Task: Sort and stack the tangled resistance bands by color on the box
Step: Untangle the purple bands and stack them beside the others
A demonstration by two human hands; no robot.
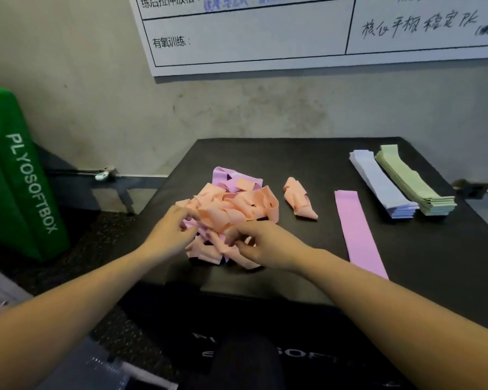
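I pinch bands in the tangle (231, 212) with my left hand (171, 230) and right hand (261, 243); sorted stacks (400, 187) lie at two o'clock.

A black box (307, 164) with a flat matte top carries everything. Near its centre lies a tangled heap (231, 212) of peach and pink bands. At about 3 o'clock from the heap, just beside it, sits a small twisted peach bundle (299, 202). Further toward 3 o'clock a single pink band (358, 235) lies flat and straight. Toward 2 o'clock, near the far right edge, two neat stacks lie side by side, touching: a lavender stack (383, 184) and a green stack (414, 181).
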